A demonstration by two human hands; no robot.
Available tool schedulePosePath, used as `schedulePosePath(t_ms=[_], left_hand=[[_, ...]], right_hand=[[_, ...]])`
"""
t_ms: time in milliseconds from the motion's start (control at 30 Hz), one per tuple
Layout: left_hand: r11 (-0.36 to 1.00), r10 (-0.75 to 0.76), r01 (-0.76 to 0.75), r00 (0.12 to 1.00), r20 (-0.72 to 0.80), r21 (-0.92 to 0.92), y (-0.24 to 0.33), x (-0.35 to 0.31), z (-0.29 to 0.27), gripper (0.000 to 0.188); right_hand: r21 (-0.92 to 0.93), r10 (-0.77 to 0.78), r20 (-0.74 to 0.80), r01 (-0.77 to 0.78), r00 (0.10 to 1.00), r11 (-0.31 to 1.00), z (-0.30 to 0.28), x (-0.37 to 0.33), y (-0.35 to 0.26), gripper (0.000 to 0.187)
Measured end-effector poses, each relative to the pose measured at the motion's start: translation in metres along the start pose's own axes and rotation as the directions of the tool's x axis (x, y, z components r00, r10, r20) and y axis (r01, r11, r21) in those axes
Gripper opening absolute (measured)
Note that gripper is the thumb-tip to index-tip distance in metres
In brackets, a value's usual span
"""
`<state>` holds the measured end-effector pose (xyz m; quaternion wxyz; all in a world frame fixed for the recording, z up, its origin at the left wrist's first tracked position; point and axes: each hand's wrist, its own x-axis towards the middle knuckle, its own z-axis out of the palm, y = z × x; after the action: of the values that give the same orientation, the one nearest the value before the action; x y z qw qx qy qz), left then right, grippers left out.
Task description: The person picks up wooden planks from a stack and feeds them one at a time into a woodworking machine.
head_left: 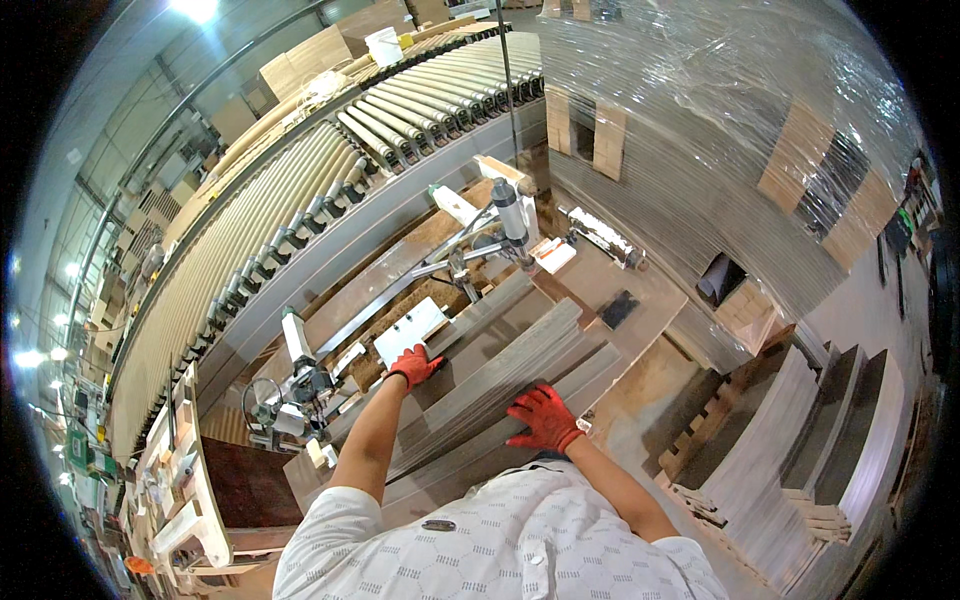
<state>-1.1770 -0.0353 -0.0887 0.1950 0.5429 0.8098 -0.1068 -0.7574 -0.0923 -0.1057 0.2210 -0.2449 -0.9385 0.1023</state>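
Both my hands wear red gloves. My left hand (416, 366) lies with its fingers out over the far edge of the grey board pieces, beside a white sheet (412, 332). Fingers spread, my right hand (545, 418) rests on the near side of the boards. Between the hands runs a stack of long narrow grey-brown boards (490, 365), set slantwise across the bench. Another grey strip (490, 312) lies beyond it, near my left hand. Neither hand has visibly closed round a board.
Metal clamping devices stand past the boards, one with an upright cylinder (509, 210) and another at left (300, 385). Beyond is a roller conveyor (270, 215). Film-wrapped stacked boards (660, 140) rise at far right; more grey boards (770, 430) stand on pallets at right. A wooden table (205, 510) is at left.
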Motion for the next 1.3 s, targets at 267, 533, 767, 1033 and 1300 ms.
schedulePosePath(t_ms=[267,533,767,1033,1300], left_hand=[[1.0,-0.002,0.003,0.997,0.077,-0.017,-0.006,0.008,-0.009,0.098],[1.0,-0.024,0.025,0.998,0.065,-0.017,-0.006,0.009,-0.016,0.092],[1.0,-0.024,0.023,0.995,0.095,0.005,-0.014,0.024,-0.02,0.095],[1.0,-0.008,0.008,0.992,0.125,0.0,0.0,0.021,-0.016,0.096],[1.0,-0.01,0.01,0.996,0.086,-0.001,-0.001,0.0,-0.009,0.092]], right_hand=[[0.048,0.011,-0.007,-0.011,1.0,0.999,0.001,0.011,-0.002,0.074],[0.057,0.002,0.049,-0.004,0.999,0.998,0.007,0.016,0.004,0.078],[0.07,-0.001,-0.008,0.002,1.0,0.998,0.002,0.032,0.004,0.077],[0.027,0.001,0.007,-0.001,1.0,1.0,-0.001,0.018,0.004,0.077],[0.075,-0.007,0.012,0.006,1.0,0.997,-0.001,0.003,-0.002,0.076]])
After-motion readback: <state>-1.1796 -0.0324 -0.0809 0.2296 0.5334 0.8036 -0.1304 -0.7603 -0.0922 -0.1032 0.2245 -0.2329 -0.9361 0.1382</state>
